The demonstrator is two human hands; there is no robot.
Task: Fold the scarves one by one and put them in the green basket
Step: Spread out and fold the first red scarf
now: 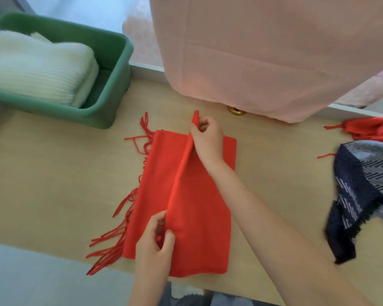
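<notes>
A red fringed scarf (199,206) lies partly folded in the middle of the wooden table (53,184), its tassels trailing off to the left. My left hand (153,246) pinches the near end of a raised fold in the scarf. At the far end of that same fold, my right hand (207,138) grips the cloth and lifts it off the table. The green basket (111,89) stands at the far left and holds a folded cream knitted scarf (35,67).
A navy and grey patterned scarf (363,191) lies crumpled at the right edge, with another red scarf (372,129) behind it. A pink curtain (263,51) hangs over the table's far side. The table's near edge runs just below my left hand.
</notes>
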